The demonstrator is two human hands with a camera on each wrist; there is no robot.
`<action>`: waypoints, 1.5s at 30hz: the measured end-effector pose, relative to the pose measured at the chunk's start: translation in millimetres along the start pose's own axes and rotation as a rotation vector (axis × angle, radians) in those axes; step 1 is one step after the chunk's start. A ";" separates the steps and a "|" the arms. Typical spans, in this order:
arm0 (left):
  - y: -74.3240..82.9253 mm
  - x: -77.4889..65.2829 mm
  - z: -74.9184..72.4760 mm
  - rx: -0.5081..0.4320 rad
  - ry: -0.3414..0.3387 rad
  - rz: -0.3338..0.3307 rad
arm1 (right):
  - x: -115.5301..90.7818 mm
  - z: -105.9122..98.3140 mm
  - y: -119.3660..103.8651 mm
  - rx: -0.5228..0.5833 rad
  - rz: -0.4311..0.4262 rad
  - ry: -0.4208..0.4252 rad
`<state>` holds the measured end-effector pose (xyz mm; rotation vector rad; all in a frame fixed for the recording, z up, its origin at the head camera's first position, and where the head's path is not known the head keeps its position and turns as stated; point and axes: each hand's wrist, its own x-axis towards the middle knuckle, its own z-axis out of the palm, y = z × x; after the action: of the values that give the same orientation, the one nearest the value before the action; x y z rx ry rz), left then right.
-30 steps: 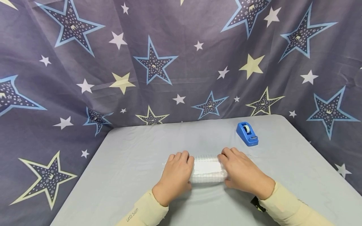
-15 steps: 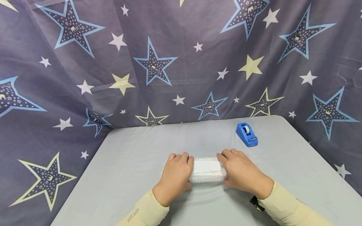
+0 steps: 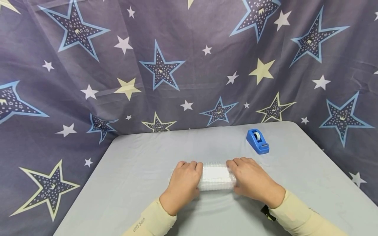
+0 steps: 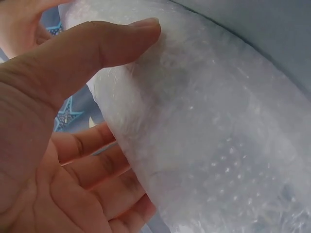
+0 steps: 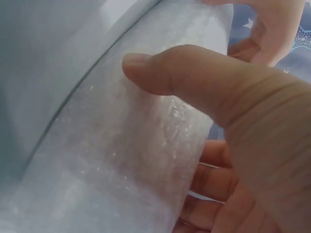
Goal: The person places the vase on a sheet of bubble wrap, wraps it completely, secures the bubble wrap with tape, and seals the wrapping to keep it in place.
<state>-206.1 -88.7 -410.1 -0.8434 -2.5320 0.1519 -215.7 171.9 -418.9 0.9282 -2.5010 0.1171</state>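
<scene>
A roll of clear bubble wrap (image 3: 217,186) lies crosswise on the grey table, with a white patch showing along its top. My left hand (image 3: 184,182) grips its left part, thumb on the near side and fingers over the far side. On the right part, my right hand (image 3: 251,180) grips in the same way. In the left wrist view the thumb presses the bubble wrap (image 4: 209,121) while the other fingers curl behind it. The right wrist view likewise has the thumb on the bubble wrap (image 5: 107,145). Whatever is inside the roll is hidden.
A blue tape dispenser (image 3: 258,141) with a roll of tape stands toward the back right of the table (image 3: 141,154). Behind and beside the table hangs a dark star-patterned curtain (image 3: 189,65). A small dark item (image 3: 268,213) shows by the right cuff.
Both hands keep their hold on the bubble wrap roll and have barely moved. The whole head view has shifted very slightly downward in the picture.
</scene>
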 end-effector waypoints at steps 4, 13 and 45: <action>-0.3 0.4 -0.2 -0.018 0.002 0.000 | -0.1 0.7 1.2 0.018 -0.010 0.024; -0.8 0.8 0.8 -0.043 0.018 -0.026 | 0.9 0.8 1.1 0.031 -0.003 0.019; -5.0 0.2 5.7 -0.066 0.053 -0.032 | -0.5 8.5 -0.5 0.026 0.061 -0.006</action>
<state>-211.6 -92.4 -413.9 -0.8206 -2.5116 0.0362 -218.4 169.8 -426.7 0.8637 -2.5394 0.1672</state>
